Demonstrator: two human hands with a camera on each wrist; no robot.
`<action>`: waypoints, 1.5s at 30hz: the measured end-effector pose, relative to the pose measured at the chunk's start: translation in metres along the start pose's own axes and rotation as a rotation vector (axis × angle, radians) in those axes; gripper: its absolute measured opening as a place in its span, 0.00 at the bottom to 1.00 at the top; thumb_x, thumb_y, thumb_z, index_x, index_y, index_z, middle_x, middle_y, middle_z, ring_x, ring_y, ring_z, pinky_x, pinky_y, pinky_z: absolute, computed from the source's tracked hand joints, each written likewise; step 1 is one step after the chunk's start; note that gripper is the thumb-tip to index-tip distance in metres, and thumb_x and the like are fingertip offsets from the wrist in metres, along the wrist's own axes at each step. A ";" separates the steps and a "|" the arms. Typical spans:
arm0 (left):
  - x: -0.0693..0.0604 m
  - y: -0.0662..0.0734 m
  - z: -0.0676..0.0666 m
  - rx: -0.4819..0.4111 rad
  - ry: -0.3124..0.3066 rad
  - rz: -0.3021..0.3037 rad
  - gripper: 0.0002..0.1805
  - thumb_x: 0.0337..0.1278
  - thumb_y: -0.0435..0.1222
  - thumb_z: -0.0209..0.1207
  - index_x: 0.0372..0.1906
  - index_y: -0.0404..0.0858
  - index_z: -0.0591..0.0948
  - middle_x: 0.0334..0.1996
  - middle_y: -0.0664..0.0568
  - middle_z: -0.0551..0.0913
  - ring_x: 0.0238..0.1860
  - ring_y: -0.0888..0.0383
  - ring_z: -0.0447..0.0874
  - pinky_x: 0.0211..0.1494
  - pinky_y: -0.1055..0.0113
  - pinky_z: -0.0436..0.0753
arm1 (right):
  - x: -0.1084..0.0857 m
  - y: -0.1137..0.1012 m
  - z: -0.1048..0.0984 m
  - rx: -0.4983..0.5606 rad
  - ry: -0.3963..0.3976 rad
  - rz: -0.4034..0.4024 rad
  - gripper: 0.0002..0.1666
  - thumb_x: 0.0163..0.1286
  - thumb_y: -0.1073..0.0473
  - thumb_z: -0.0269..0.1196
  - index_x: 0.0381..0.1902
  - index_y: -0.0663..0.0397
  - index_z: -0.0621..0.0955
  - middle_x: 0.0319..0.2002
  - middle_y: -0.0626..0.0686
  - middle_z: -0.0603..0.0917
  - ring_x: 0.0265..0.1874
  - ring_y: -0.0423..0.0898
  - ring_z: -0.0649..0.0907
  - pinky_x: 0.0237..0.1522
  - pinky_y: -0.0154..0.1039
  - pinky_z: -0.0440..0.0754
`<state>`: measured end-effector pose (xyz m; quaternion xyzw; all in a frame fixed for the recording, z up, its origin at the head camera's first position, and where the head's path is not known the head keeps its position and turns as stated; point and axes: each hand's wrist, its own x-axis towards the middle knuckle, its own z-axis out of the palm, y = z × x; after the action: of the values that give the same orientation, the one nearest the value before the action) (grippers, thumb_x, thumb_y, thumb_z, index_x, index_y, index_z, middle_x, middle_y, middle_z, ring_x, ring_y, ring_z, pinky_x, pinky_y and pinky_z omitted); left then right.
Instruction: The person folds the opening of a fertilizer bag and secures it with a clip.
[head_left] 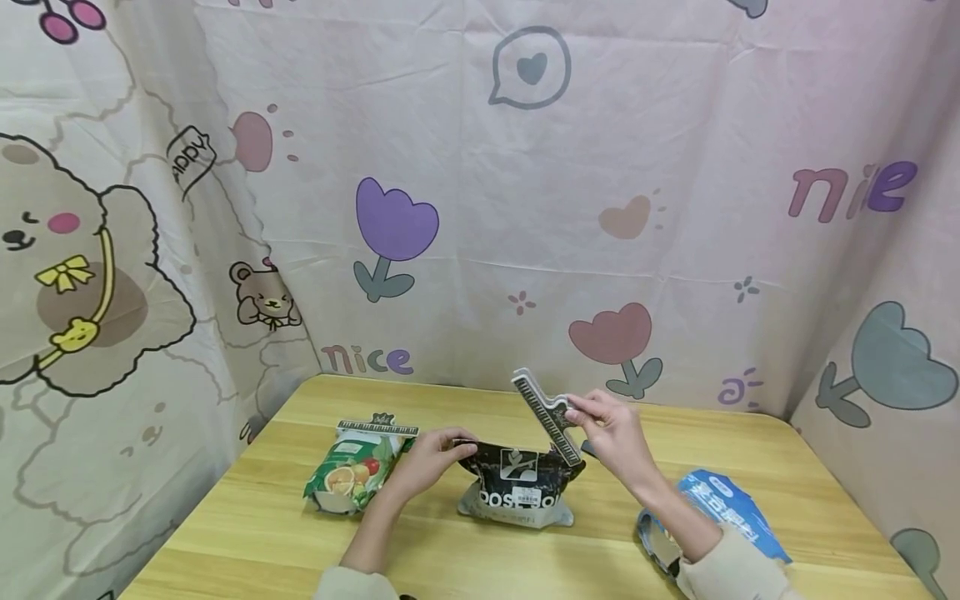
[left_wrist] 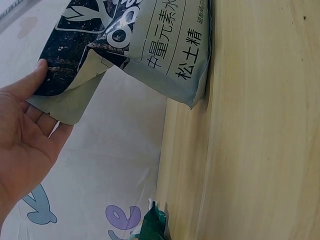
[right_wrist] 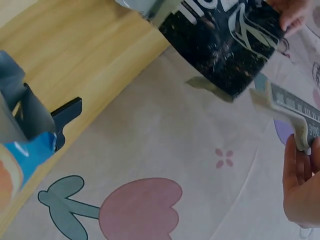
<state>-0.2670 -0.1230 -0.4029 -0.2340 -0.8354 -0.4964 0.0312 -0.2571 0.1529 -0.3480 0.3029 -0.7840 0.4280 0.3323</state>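
My left hand (head_left: 429, 462) pinches the upper left corner of a black and grey bag (head_left: 517, 487), thumb in front and fingers behind. This bag stands upright on the table, its top edge folding apart at the corner in the left wrist view. Above its right side, my right hand (head_left: 617, 440) holds a bag clip (head_left: 550, 421) with a piano-key pattern, tilted, pinched by its handle. From the head, the clip's lower end overlaps the bag's top right corner; in the right wrist view the clip (right_wrist: 295, 107) is apart from the bag (right_wrist: 220, 50).
A green bag with fruit pictures (head_left: 352, 471) sits at the left, a similar piano-key clip (head_left: 377, 428) across its top. At the right lies a blue bag (head_left: 731, 508), partly behind my right forearm. Beside it is a black clip-like piece (right_wrist: 67, 117). A printed curtain backs the wooden table (head_left: 240, 517).
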 end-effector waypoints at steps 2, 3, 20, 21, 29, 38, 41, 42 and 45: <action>0.000 0.000 0.000 0.000 0.002 0.000 0.12 0.61 0.42 0.55 0.42 0.39 0.82 0.38 0.53 0.81 0.35 0.57 0.75 0.34 0.65 0.75 | -0.001 0.001 0.004 -0.034 -0.023 -0.055 0.14 0.49 0.76 0.67 0.37 0.67 0.84 0.26 0.46 0.81 0.22 0.38 0.77 0.22 0.24 0.74; 0.000 0.000 0.000 0.001 0.003 0.000 0.12 0.61 0.42 0.55 0.42 0.39 0.82 0.38 0.53 0.81 0.35 0.58 0.75 0.34 0.65 0.75 | -0.002 0.002 0.006 -0.052 -0.034 -0.077 0.14 0.49 0.76 0.67 0.36 0.68 0.84 0.26 0.46 0.80 0.21 0.38 0.76 0.21 0.24 0.73; 0.001 -0.003 0.003 -0.012 0.019 0.023 0.09 0.62 0.37 0.55 0.43 0.38 0.78 0.38 0.53 0.80 0.40 0.54 0.77 0.41 0.62 0.77 | -0.001 0.001 0.027 -0.245 -0.291 -0.291 0.12 0.50 0.74 0.68 0.35 0.64 0.85 0.25 0.44 0.75 0.20 0.33 0.72 0.19 0.20 0.67; 0.001 -0.003 0.003 -0.013 0.016 0.018 0.09 0.62 0.37 0.55 0.44 0.37 0.78 0.39 0.52 0.80 0.41 0.54 0.77 0.41 0.62 0.77 | -0.001 0.000 0.027 -0.260 -0.310 -0.288 0.12 0.50 0.73 0.68 0.35 0.63 0.85 0.25 0.44 0.74 0.20 0.33 0.72 0.19 0.20 0.68; 0.001 -0.001 0.002 0.008 0.005 -0.008 0.11 0.59 0.32 0.56 0.47 0.37 0.76 0.41 0.50 0.79 0.41 0.52 0.77 0.41 0.59 0.76 | 0.000 -0.005 0.035 -0.327 -0.402 -0.267 0.13 0.51 0.73 0.68 0.37 0.61 0.85 0.23 0.42 0.71 0.21 0.34 0.73 0.19 0.23 0.69; -0.002 0.001 0.001 -0.041 0.012 0.018 0.13 0.57 0.27 0.55 0.47 0.38 0.76 0.43 0.48 0.79 0.46 0.47 0.77 0.46 0.53 0.76 | 0.003 -0.016 0.037 -0.343 -0.520 -0.155 0.14 0.55 0.64 0.68 0.41 0.60 0.84 0.25 0.43 0.71 0.20 0.35 0.68 0.18 0.25 0.67; -0.002 0.000 0.002 -0.036 0.010 0.023 0.12 0.57 0.27 0.55 0.47 0.38 0.76 0.44 0.48 0.80 0.48 0.45 0.76 0.49 0.51 0.75 | 0.003 -0.018 0.036 -0.329 -0.568 -0.071 0.16 0.56 0.62 0.67 0.44 0.59 0.83 0.28 0.43 0.72 0.22 0.35 0.68 0.20 0.27 0.69; -0.002 0.000 0.002 -0.024 0.011 0.022 0.12 0.57 0.27 0.55 0.46 0.38 0.77 0.44 0.48 0.80 0.49 0.45 0.76 0.49 0.51 0.75 | 0.003 -0.018 0.036 -0.324 -0.577 -0.052 0.16 0.57 0.62 0.67 0.45 0.59 0.83 0.28 0.43 0.72 0.22 0.36 0.69 0.21 0.28 0.70; -0.001 -0.001 0.003 0.007 0.018 0.015 0.12 0.56 0.27 0.55 0.45 0.39 0.77 0.44 0.48 0.79 0.49 0.45 0.76 0.49 0.51 0.75 | 0.001 -0.015 0.034 -0.296 -0.589 -0.008 0.18 0.58 0.60 0.66 0.47 0.58 0.81 0.33 0.45 0.75 0.28 0.40 0.74 0.28 0.32 0.75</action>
<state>-0.2661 -0.1215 -0.4053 -0.2356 -0.8352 -0.4950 0.0430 -0.2550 0.1157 -0.3543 0.3650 -0.8989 0.2020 0.1337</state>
